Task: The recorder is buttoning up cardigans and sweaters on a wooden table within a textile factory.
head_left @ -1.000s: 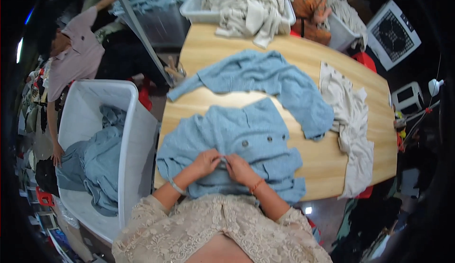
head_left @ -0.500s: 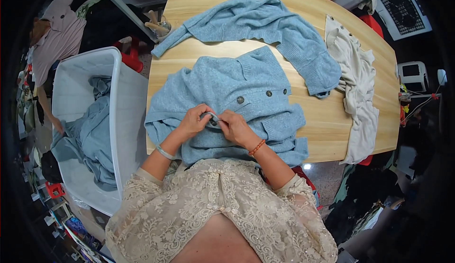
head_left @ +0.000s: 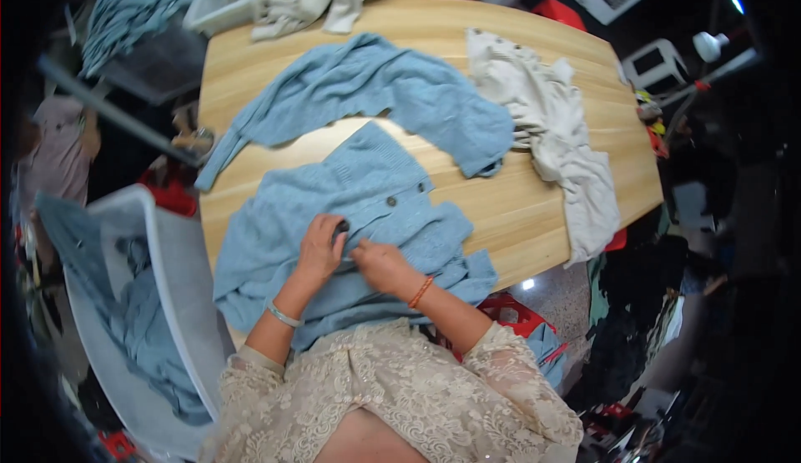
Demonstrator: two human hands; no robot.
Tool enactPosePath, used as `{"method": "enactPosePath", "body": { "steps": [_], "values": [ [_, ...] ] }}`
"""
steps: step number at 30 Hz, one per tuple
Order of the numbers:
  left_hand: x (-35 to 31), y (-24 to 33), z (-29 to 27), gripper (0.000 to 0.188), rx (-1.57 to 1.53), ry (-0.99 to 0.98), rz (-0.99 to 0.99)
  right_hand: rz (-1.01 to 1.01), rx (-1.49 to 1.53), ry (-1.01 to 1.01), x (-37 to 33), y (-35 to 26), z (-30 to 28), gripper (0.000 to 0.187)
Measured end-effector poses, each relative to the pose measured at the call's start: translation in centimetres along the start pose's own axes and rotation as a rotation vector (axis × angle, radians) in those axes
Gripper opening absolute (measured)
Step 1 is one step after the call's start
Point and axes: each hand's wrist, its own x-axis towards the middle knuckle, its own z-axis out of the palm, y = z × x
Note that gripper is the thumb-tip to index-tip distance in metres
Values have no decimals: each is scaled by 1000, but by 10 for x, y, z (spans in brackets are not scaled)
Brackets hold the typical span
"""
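Note:
A light blue knitted cardigan [head_left: 284,221] lies rumpled on the table in front of me, its ribbed hem toward the far side. Dark round buttons run along its front band, one button [head_left: 391,201] plainly showing beyond my hands. My left hand [head_left: 319,248] is closed on the front band, thumb and forefinger beside another dark button [head_left: 340,227]. Just right of it, my right hand [head_left: 385,267] has its fingers pinched together at the band's edge. The cloth between its fingertips is mostly hidden.
Farther back on the wooden table [head_left: 492,221] lies another blue knitted garment [head_left: 367,79]. A cream garment [head_left: 551,129] is spread at the right. At my left stands a white bin [head_left: 179,313] holding blue garments [head_left: 158,329]. Another person [head_left: 54,154] is beyond it.
The view has shifted, so the table sits lower and farther left. My hands have moved apart slightly along the front band. A blue garment now rises over the bin's far edge.

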Motion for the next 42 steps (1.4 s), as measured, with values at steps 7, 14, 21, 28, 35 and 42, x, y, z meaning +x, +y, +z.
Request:
{"method": "enactPosePath", "body": {
  "steps": [7,14,21,28,35,42],
  "values": [
    [18,-10,8,13,-56,-281,-226,70,153,131,2,2,1,8],
    [12,-13,-3,9,-748,-364,-610,142,204,226,0,-5,1,18],
    [10,-7,-11,16,-600,-470,-600,147,180,219,-3,-9,-8,24],
    [-7,6,-16,18,-194,-328,-129,75,160,114,1,4,-8,21],
    [-2,10,-14,9,-170,-246,-115,68,243,100,2,12,-12,21],
    [-2,6,-13,9,-229,-298,-153,12,372,166,1,16,-11,18]
  ]
}}
